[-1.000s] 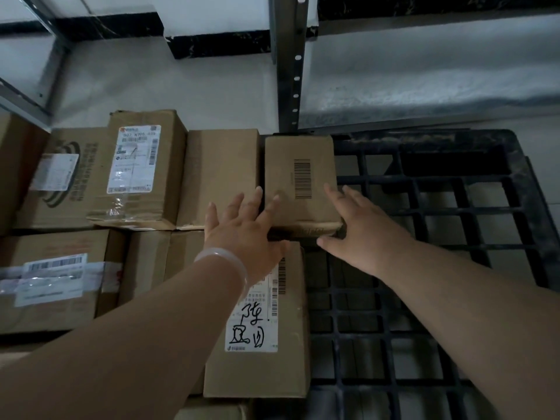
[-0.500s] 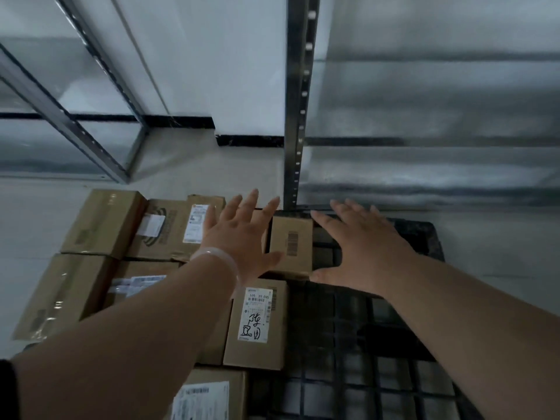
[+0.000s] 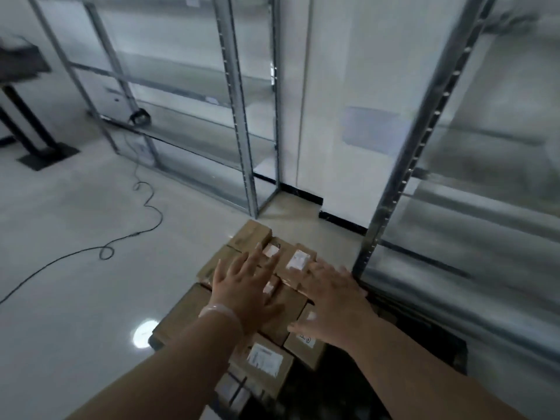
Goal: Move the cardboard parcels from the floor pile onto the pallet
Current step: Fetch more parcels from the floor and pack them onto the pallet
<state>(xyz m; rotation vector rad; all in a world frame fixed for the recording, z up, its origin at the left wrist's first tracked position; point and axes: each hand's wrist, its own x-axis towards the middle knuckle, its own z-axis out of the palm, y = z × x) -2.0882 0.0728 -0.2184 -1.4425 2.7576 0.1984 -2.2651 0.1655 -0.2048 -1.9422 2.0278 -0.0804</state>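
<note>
1. The left grip and the right grip are both wide. Their fingers are spread flat and they hold nothing.
2. The cardboard parcels lie beneath both grips, packed side by side. The dark pallet shows bare below and to the right of the right grip.
3. The step looks like the gap between carries.
4. The floor pile is not clearly in view. The next move is to find it, take a parcel by opposite sides, and set it on the bare grid.

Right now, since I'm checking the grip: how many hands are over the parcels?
2. Left hand open above the parcel pile; right hand open, nearer the shelf post. Neither is hidden.
</note>
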